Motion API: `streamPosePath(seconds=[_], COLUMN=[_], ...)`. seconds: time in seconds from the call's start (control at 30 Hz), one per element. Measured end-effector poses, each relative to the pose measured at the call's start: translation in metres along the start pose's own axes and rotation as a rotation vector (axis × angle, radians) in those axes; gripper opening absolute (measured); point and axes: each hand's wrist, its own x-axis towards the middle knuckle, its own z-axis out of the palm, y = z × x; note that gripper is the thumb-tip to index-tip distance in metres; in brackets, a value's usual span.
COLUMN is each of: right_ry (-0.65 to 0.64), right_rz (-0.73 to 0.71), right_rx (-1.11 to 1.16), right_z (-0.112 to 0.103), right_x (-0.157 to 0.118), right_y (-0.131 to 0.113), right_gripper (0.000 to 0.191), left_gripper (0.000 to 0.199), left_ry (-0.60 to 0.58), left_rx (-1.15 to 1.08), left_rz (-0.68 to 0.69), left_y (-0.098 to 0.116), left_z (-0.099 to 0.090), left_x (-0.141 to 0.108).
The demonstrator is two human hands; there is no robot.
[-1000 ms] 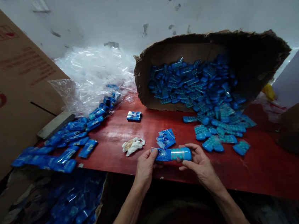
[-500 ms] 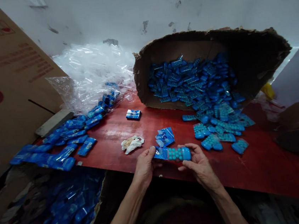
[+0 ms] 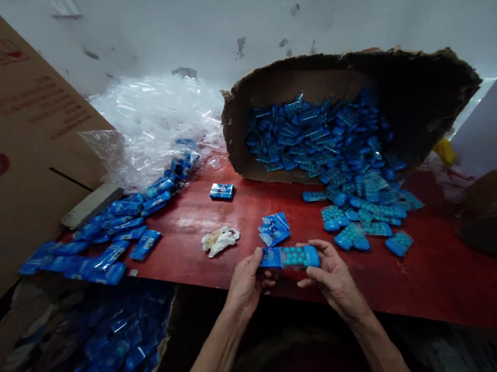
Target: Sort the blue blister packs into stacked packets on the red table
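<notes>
Near the table's front edge I hold a small clear pack of turquoise balls with a blue cap at its right end. A blue printed wrapper covers or adjoins its left end; which of the two I cannot tell. My left hand pinches the wrapper between thumb and fingers. The capped end is between the thumb and fingers of my right hand. Just beyond, several flat blue printed wrappers lie in a small pile. To their left are a crumpled whitish cloth or tissue and a small blue printed stack.
A torn-edged cardboard box on its side spills ball packs onto the red table. Blue wrapped packs lie at left, beside clear plastic sleeves. Below, an open container holds more blue packs. A large carton stands left.
My left hand and the wrapper have shifted slightly right. The ball pack has also moved a little right, still held at both ends.
</notes>
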Motion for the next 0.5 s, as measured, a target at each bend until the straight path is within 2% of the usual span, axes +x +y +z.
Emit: streamPosePath(seconds=[0.33, 0.43, 0.5], right_ry=[0.011, 0.001, 0.036], right_rz=[-0.044, -0.073, -0.133], right_rx=[-0.105, -0.175, -0.282], right_z=[-0.001, 0.005, 0.006], right_x=[-0.001, -0.003, -0.005], right_y=[0.002, 0.01, 0.02], right_gripper=[0.04, 0.039, 0.039], left_gripper=[0.034, 0.032, 0.03], left_ry=[0.013, 0.028, 0.0], left_rx=[0.077, 0.107, 0.046], left_rz=[0.075, 0.114, 0.112], left_y=[-0.001, -0.003, -0.003], left_z=[0.001, 0.004, 0.007], left_x=[-0.001, -0.001, -0.002])
